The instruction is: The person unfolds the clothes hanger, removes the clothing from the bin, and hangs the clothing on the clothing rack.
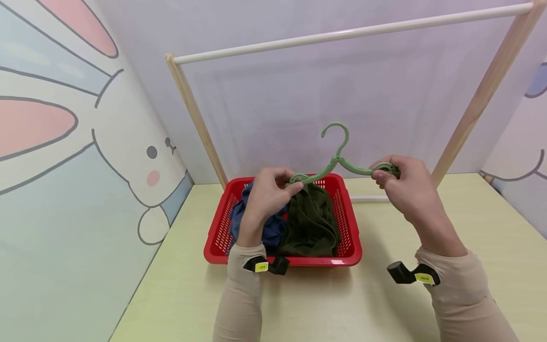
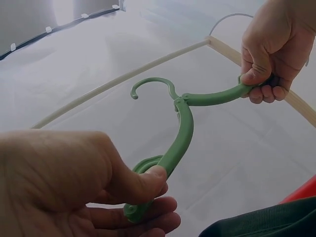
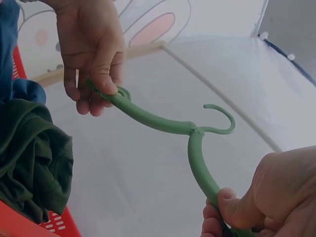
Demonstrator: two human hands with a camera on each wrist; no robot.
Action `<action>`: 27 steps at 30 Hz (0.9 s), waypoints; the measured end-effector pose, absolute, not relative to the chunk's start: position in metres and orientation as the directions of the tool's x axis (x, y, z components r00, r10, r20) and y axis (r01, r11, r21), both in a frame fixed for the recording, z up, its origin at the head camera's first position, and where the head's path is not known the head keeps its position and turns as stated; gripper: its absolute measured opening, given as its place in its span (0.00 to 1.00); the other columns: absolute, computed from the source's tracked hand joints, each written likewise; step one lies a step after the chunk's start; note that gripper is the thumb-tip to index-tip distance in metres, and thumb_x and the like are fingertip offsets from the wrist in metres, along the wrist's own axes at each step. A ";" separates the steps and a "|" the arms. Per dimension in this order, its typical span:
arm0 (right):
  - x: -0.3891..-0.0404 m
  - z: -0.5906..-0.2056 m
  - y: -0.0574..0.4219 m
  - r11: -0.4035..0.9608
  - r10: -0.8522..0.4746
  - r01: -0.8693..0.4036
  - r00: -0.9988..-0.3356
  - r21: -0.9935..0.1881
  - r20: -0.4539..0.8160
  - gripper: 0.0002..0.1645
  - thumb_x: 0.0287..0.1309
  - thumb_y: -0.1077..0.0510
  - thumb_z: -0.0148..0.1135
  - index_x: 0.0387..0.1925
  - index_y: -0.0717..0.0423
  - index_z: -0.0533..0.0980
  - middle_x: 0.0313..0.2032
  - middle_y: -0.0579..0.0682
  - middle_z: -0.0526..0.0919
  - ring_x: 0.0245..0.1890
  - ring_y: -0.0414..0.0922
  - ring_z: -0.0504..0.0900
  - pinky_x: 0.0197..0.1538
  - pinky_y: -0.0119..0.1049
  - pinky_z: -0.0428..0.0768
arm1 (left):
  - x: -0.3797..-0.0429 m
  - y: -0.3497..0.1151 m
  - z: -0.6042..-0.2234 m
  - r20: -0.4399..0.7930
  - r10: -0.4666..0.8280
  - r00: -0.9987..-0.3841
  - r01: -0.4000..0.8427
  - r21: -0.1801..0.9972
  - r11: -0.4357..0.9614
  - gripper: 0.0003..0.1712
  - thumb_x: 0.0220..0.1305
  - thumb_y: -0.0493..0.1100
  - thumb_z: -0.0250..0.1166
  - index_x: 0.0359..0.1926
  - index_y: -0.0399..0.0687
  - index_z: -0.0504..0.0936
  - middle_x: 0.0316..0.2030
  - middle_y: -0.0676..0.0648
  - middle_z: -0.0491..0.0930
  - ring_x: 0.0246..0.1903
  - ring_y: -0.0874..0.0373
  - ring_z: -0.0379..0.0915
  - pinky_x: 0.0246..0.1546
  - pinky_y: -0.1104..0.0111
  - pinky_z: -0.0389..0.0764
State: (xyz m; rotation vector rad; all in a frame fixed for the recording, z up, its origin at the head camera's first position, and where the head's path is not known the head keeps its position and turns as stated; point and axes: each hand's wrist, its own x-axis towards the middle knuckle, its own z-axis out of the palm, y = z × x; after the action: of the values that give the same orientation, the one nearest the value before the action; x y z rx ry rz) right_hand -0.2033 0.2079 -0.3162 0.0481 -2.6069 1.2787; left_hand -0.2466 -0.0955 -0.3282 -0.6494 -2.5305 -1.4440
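A green folding clothes hanger is held above the red basket, its hook pointing up and its two arms spread to the sides. The left hand pinches the end of one arm between thumb and fingers; the left wrist view shows this thumb on top of the hanger. At the other arm's end, the right hand grips with thumb and curled fingers. Below the hanger, a dark green cloth garment and a blue garment lie in the basket. The left hand partly hides the blue one.
Behind the basket stands a rack with a white horizontal bar and wooden side posts. A wall panel with a rabbit drawing borders the left side. The pale wooden tabletop extends around the basket.
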 end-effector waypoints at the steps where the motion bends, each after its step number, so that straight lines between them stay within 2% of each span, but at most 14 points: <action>1: -0.203 -0.316 0.208 0.613 0.076 -0.133 -0.971 -0.779 0.225 0.15 0.85 0.55 0.59 0.55 0.63 0.84 0.40 0.55 0.84 0.38 0.48 0.76 0.32 0.35 0.75 | -0.246 -0.096 -0.328 0.338 0.289 -0.896 0.437 0.785 0.438 0.03 0.74 0.38 0.75 0.44 0.43 0.93 0.39 0.45 0.90 0.35 0.50 0.78 0.37 0.62 0.79; 7: -0.201 -0.316 0.208 0.609 0.082 -0.147 -0.966 -0.779 0.246 0.15 0.84 0.55 0.60 0.55 0.63 0.84 0.39 0.56 0.82 0.33 0.46 0.73 0.28 0.36 0.72 | -0.249 -0.098 -0.327 0.316 0.310 -0.897 0.423 0.816 0.395 0.04 0.76 0.39 0.75 0.45 0.43 0.94 0.37 0.45 0.90 0.33 0.50 0.80 0.34 0.63 0.79; 12: -0.200 -0.314 0.206 0.620 0.080 -0.144 -0.966 -0.771 0.245 0.13 0.84 0.56 0.59 0.54 0.61 0.84 0.39 0.57 0.83 0.34 0.49 0.73 0.31 0.37 0.73 | -0.250 -0.101 -0.328 0.295 0.380 -0.877 0.412 0.868 0.276 0.10 0.78 0.40 0.73 0.55 0.41 0.92 0.43 0.43 0.91 0.41 0.40 0.86 0.37 0.64 0.82; 15: -0.200 -0.313 0.204 0.613 0.072 -0.153 -0.966 -0.775 0.248 0.13 0.84 0.56 0.60 0.54 0.61 0.84 0.39 0.57 0.84 0.36 0.50 0.74 0.32 0.37 0.74 | -0.251 -0.100 -0.328 0.290 0.438 -0.851 0.405 0.894 0.194 0.16 0.79 0.41 0.72 0.62 0.42 0.89 0.47 0.39 0.90 0.46 0.34 0.85 0.42 0.57 0.84; 19: -0.200 -0.313 0.202 0.603 0.060 -0.161 -0.968 -0.782 0.245 0.13 0.84 0.56 0.60 0.55 0.60 0.84 0.40 0.58 0.83 0.38 0.51 0.75 0.33 0.37 0.75 | -0.251 -0.097 -0.328 0.291 0.463 -0.837 0.391 0.910 0.136 0.17 0.81 0.42 0.70 0.63 0.42 0.89 0.46 0.34 0.89 0.47 0.30 0.82 0.46 0.50 0.84; 24: -0.202 -0.314 0.203 0.604 0.012 -0.176 -0.973 -0.777 0.230 0.14 0.84 0.56 0.60 0.57 0.62 0.83 0.42 0.58 0.84 0.42 0.53 0.78 0.36 0.36 0.77 | -0.253 -0.097 -0.329 0.299 0.439 -0.847 0.379 0.919 0.106 0.14 0.83 0.41 0.67 0.60 0.39 0.90 0.40 0.39 0.88 0.44 0.26 0.78 0.40 0.63 0.83; 27: -0.203 -0.313 0.204 0.610 -0.027 -0.196 -0.974 -0.768 0.226 0.15 0.84 0.56 0.61 0.59 0.62 0.82 0.44 0.57 0.84 0.44 0.53 0.78 0.39 0.35 0.78 | -0.254 -0.098 -0.330 0.305 0.431 -0.850 0.383 0.917 0.107 0.14 0.83 0.41 0.67 0.59 0.38 0.90 0.39 0.38 0.87 0.40 0.32 0.77 0.36 0.66 0.79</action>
State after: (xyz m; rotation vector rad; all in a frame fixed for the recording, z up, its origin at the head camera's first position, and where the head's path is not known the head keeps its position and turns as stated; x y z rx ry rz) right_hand -0.2026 0.2041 -0.3129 0.1851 -2.6430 1.2947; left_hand -0.2543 -0.0978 -0.3296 -0.8703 -2.3659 -1.9388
